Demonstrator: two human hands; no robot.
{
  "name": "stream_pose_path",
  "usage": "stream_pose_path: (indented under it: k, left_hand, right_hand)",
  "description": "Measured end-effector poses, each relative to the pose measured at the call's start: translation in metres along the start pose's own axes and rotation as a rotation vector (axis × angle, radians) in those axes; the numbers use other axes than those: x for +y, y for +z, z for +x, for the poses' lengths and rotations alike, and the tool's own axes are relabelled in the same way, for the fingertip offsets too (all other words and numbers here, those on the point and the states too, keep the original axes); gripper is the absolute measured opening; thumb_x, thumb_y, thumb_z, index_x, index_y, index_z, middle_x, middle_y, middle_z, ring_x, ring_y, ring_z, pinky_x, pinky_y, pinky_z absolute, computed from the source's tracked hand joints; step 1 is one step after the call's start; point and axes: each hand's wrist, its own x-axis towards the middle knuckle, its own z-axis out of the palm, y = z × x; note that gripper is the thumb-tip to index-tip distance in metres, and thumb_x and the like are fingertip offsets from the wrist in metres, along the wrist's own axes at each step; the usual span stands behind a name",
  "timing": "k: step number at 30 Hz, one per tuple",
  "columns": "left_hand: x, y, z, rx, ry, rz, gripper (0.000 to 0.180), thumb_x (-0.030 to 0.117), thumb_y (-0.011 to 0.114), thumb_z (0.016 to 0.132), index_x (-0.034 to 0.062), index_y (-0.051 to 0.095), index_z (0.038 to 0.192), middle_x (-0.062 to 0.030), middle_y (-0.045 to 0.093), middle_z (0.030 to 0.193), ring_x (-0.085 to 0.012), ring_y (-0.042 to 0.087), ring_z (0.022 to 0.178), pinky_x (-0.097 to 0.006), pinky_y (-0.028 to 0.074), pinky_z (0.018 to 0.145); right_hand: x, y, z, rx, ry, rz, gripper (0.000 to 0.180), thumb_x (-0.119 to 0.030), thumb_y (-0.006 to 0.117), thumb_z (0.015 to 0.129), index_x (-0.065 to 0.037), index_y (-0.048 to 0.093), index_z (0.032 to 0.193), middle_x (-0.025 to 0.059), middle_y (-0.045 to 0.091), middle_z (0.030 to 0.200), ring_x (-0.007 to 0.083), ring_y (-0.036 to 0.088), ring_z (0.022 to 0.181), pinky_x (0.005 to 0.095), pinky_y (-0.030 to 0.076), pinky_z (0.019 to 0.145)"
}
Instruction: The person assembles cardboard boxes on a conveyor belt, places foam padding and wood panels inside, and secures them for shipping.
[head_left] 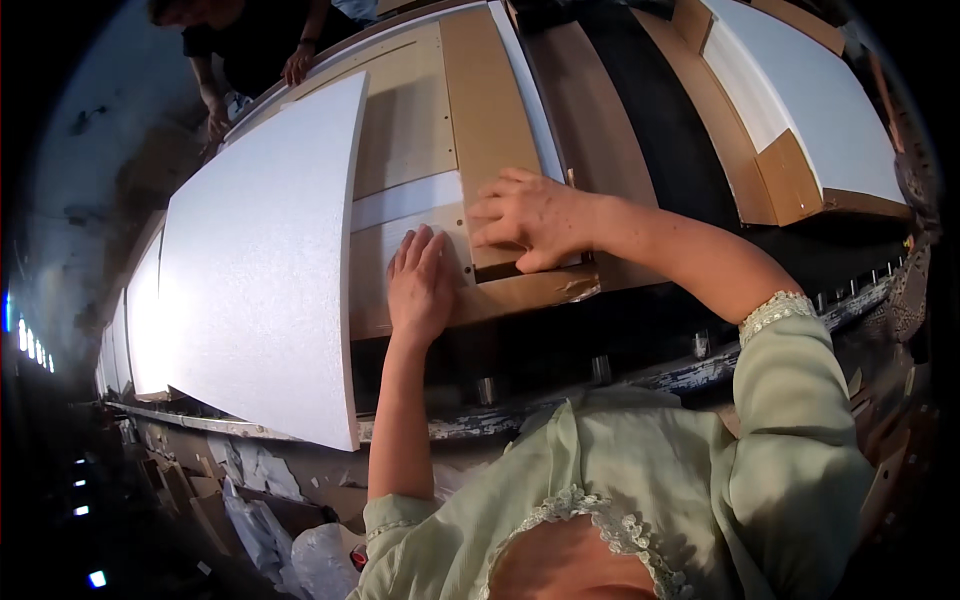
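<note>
My left hand (420, 290) lies with its fingers stretched out on a pale wooden panel with small drilled holes, near the panel's right edge. My right hand (535, 218) is bent over the near end of a long brown cardboard strip (490, 90), fingers curled and thumb toward me. Some of its fingertips are hard to make out. Both hands are inside a shallow cardboard carton, whose folded near edge (535, 292) runs just below them. A large white board (260, 250) stands tilted across the left part of the carton, close to my left hand.
Across the bench, a person (255, 50) has both hands at the carton's far side. A second carton (780, 175) holding a white panel lies at the right. Metal rollers (600, 370) line the bench's near edge. Cardboard scraps and plastic wrap (325, 560) are heaped below.
</note>
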Motion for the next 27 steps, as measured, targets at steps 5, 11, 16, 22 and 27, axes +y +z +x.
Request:
stream_pose_path:
  k: [5, 11, 16, 22, 27]
  left_hand:
    - [0.004, -0.014, 0.007, -0.167, -0.111, 0.04, 0.048, 0.038, 0.054, 0.089, 0.0143, 0.048, 0.13, -0.0162, 0.037, 0.141, -0.0364, 0.032, 0.131, -0.047, 0.025, 0.106]
    - [-0.013, -0.012, 0.007, -0.29, -0.105, 0.076, 0.049, 0.041, 0.052, 0.09, 0.0284, 0.045, 0.137, -0.0115, 0.029, 0.149, -0.0296, 0.023, 0.139, -0.042, 0.017, 0.112]
    - [-0.023, -0.013, 0.011, -0.314, -0.14, 0.066, 0.049, 0.039, 0.056, 0.088, 0.0263, 0.049, 0.135, -0.0105, 0.029, 0.149, -0.0285, 0.022, 0.139, -0.042, 0.019, 0.111]
    - [-0.031, -0.007, 0.062, -0.152, 0.025, 0.299, 0.038, 0.027, 0.066, 0.081, 0.0107, 0.061, 0.115, -0.0108, 0.06, 0.116, -0.0307, 0.052, 0.112, -0.045, 0.039, 0.095]
    - [-0.034, 0.058, 0.144, -0.281, 0.115, 0.781, 0.05, 0.02, 0.058, 0.084, 0.0126, 0.046, 0.131, -0.0128, 0.04, 0.138, -0.029, 0.035, 0.129, -0.046, 0.029, 0.104]
  right_hand:
    - [0.002, -0.069, 0.012, 0.48, -0.131, 0.234, 0.026, -0.017, 0.069, 0.072, -0.008, 0.067, 0.096, 0.0089, 0.066, 0.093, 0.02, 0.063, 0.081, 0.03, 0.05, 0.066]
    - [0.005, -0.11, 0.025, 0.559, -0.015, 0.259, 0.025, -0.019, 0.069, 0.073, -0.008, 0.067, 0.096, 0.0089, 0.066, 0.093, 0.0203, 0.063, 0.081, 0.0309, 0.05, 0.066]
    - [0.016, -0.123, 0.017, 0.612, -0.002, 0.241, 0.025, -0.02, 0.068, 0.074, -0.008, 0.066, 0.095, 0.0089, 0.066, 0.093, 0.0205, 0.063, 0.081, 0.0315, 0.05, 0.066]
    - [0.018, -0.146, 0.03, 0.655, -0.042, 0.216, 0.024, -0.022, 0.068, 0.075, -0.008, 0.066, 0.095, 0.009, 0.066, 0.093, 0.0207, 0.063, 0.081, 0.0324, 0.05, 0.067]
    - [0.026, -0.141, 0.028, 0.613, -0.065, 0.208, 0.024, -0.023, 0.067, 0.076, -0.007, 0.066, 0.094, 0.009, 0.066, 0.093, 0.0209, 0.063, 0.08, 0.033, 0.05, 0.067]
